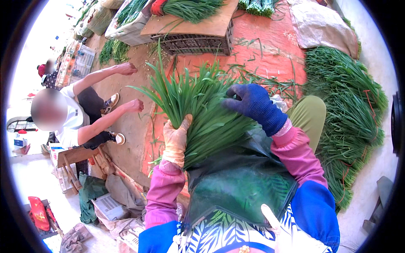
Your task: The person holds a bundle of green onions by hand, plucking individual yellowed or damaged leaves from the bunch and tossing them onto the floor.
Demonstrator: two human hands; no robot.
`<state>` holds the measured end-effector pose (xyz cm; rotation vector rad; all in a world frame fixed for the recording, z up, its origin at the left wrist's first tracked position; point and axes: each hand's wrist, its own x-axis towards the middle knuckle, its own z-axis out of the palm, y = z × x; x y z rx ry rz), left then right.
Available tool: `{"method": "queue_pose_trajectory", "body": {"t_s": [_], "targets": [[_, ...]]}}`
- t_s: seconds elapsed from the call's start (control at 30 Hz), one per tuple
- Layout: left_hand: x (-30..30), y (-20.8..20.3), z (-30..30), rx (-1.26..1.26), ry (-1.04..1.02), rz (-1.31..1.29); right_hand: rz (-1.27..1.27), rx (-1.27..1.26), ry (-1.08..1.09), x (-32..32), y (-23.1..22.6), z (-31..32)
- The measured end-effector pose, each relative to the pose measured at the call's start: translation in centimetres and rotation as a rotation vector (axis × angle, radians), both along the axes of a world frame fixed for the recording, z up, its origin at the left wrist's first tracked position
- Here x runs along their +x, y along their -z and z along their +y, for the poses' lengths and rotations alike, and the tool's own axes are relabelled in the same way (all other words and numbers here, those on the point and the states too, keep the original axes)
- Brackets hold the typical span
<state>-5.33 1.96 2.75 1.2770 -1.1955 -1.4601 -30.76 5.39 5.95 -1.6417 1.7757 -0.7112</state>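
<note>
A loose, fanned-out bunch of garlic chives (pixel 215 114) lies above my lap, its long flat leaves pointing away and to the left. My left hand (pixel 175 137), in a pale orange-white glove, is closed around the bunch's left part. At the upper right of the bunch is my right hand (pixel 253 103), in a dark blue knit glove. Its thumb and forefinger are curled but apart, close against the leaves, and I see nothing gripped between them. A dark green shiny apron (pixel 240 189) covers my lap beneath the chives.
Large stacks of chives (pixel 341 114) tied with red string line the right side, partly under a pale sack (pixel 322 27). Ahead, a board on a dark crate (pixel 194 42) carries another bunch. Loose leaves litter the red sheet (pixel 270 55). Another person (pixel 71 114) sits at left, arms outstretched.
</note>
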Motion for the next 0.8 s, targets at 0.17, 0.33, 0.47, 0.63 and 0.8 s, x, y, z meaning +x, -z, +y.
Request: {"method": "queue_pose_trajectory", "body": {"t_s": [0.17,0.33,0.47,0.63,0.8], "targets": [[-0.2,-0.1,0.0,0.02,0.006,-0.039,0.028,0.088,0.04,-0.4,1.0,-0.5],[-0.1,0.1,0.1,-0.016,0.002,-0.013,0.0,-0.054,0.069,0.4,2.3,-0.1],[-0.1,0.2,0.1,-0.004,-0.008,-0.009,-0.011,0.011,0.06,0.4,1.7,-0.3],[-0.4,-0.3,0.2,0.018,0.013,-0.041,-0.125,0.031,0.08,0.2,2.2,-0.4],[-0.6,-0.1,0.3,-0.014,0.025,-0.041,-0.027,-0.03,0.06,0.2,3.1,-0.3]]}}
